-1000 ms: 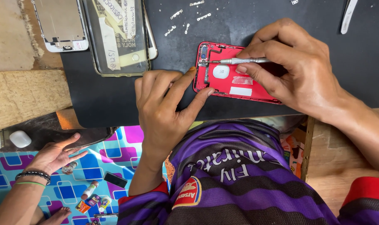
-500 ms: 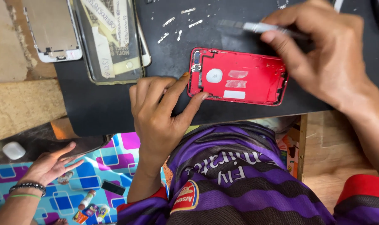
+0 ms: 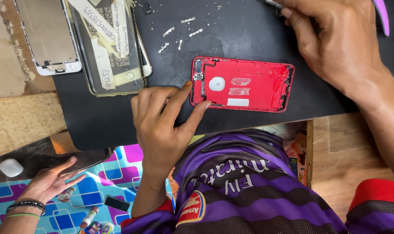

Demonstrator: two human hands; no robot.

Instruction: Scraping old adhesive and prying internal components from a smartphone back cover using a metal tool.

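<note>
A red phone back housing (image 3: 249,84), open side up with a white round pad inside, lies on a black mat (image 3: 249,30). My left hand (image 3: 162,125) grips its left end, index finger on the upper corner and thumb on the lower edge. My right hand (image 3: 335,43) is above the housing's right end, at the top of the view, clear of the housing. It is closed on a thin metal tool (image 3: 273,3), of which only the tip shows.
A clear phone case (image 3: 106,47) holding paper strips and a white screen frame (image 3: 49,39) lie at the upper left. Several tiny metal parts (image 3: 179,32) are scattered on the mat. Another person's hand (image 3: 49,182) rests on a patterned cloth at the lower left.
My right hand lifted the metal tool off the housing and moved up and to the right. My left hand stayed at the housing's left end.
</note>
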